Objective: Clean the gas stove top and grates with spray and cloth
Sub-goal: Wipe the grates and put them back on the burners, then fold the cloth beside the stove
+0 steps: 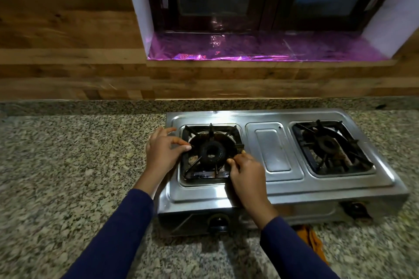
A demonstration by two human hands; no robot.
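Observation:
A two-burner steel gas stove sits on the granite counter. Its left black grate lies over the left burner. My left hand pinches the grate's left edge with thumb and fingers. My right hand grips the grate's right front corner. The right grate rests untouched over the right burner. An orange cloth lies on the counter in front of the stove, partly hidden by my right sleeve. No spray bottle is in view.
Speckled granite counter stretches to the left of the stove and in front of it. Two knobs sit on the stove's front. A wood-panelled wall and a window sill lined with purple foil stand behind.

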